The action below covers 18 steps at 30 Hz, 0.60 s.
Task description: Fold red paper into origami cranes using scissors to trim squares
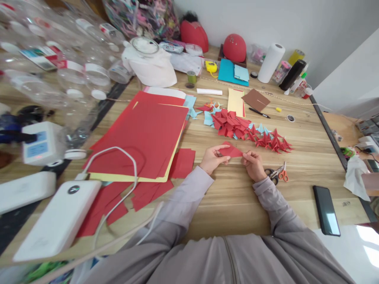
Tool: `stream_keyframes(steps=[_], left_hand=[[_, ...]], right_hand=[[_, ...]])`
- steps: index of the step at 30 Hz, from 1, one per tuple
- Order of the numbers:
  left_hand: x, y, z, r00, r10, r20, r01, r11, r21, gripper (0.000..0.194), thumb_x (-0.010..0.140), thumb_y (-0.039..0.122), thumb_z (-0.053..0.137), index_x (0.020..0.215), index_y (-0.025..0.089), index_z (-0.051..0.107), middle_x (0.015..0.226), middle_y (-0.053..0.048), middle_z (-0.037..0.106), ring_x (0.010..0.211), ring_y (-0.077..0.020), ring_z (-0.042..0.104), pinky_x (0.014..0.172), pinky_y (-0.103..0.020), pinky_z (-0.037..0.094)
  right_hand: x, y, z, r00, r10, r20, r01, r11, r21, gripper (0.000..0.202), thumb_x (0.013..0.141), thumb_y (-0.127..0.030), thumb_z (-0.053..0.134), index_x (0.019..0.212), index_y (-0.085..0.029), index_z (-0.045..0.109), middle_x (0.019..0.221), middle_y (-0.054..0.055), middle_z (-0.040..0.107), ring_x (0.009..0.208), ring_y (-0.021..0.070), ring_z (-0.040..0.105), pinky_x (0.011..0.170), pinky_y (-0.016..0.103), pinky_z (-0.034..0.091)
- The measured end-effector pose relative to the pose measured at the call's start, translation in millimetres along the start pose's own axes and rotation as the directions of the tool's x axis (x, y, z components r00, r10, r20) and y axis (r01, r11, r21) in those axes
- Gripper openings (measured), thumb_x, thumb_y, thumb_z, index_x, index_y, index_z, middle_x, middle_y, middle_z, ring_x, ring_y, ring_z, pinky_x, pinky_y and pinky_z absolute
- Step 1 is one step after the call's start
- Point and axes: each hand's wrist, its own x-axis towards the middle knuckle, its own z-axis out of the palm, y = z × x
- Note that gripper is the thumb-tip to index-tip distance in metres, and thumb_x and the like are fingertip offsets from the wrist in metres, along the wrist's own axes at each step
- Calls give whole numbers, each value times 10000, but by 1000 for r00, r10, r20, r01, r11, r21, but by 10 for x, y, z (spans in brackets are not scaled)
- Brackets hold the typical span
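From the head view, I see the folded red paper spanning the gap between both grips, its left edge pinched by the left hand's closed fingers and its right corner nipped between the right hand's thumb and fingertips, above the wooden table.

Legible inscriptions: none. Bottle labels, red and white: print blurred. White power bank, round dark badge: mark unreadable. White device, blue panels: characters indistinct. Worktop, right side: dark marks, too small.
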Motion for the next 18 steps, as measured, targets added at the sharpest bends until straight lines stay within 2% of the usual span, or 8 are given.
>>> stream_keyframes(steps=[3, 5, 9, 15, 18], left_hand=[[2, -1, -12, 1000, 16, -4, -15, 1000, 15, 601, 537, 221, 782, 1094, 63, 624, 475, 12, 616, 437, -113, 571, 517, -238, 490], [-2, -1, -10, 1000, 6, 8, -6, 1000, 23, 612, 537, 217, 780, 1106, 63, 617, 485, 13, 621, 437, -113, 572, 512, -238, 488], [-26, 18, 13, 999, -7, 43, 5, 998, 60, 613, 544, 190, 765, 1123, 65, 609, 490, 14, 626, 438, -121, 581, 513, -245, 492], [-33, 37, -24, 992, -17, 127, 8, 998, 65, 611, 591, 182, 729, 1168, 53, 575, 513, -13, 648, 464, -134, 611, 538, -249, 503], [-14, 22, -65, 987, -2, 159, 5, 1000, -19, 620, 597, 199, 725, 1178, 69, 549, 652, -44, 695, 523, -141, 633, 567, -278, 525]], right_hand=[[-9, 10, 4, 999, -44, 4, 44, 998, -39, 334, 666, -429, 687, 548, -209, 466, 471, -41, 498, 461, 97, 429, 505, 251, 351], [-22, 16, 18, 998, -53, 44, 58, 988, -143, 334, 692, -471, 665, 574, -206, 500, 506, -29, 538, 486, 102, 457, 529, 254, 373], [-42, 31, 37, 995, -22, 102, 54, 947, -315, 322, 658, -446, 716, 565, -197, 534, 504, -27, 570, 488, 102, 472, 536, 251, 380], [-19, 73, -5, 997, -15, 71, 28, 984, -175, 296, 662, -375, 732, 553, -191, 527, 484, -40, 559, 451, 86, 459, 496, 235, 350], [4, 62, -15, 1000, -14, 28, 17, 996, -85, 312, 655, -366, 738, 542, -196, 502, 472, -47, 537, 445, 84, 445, 484, 234, 344]])
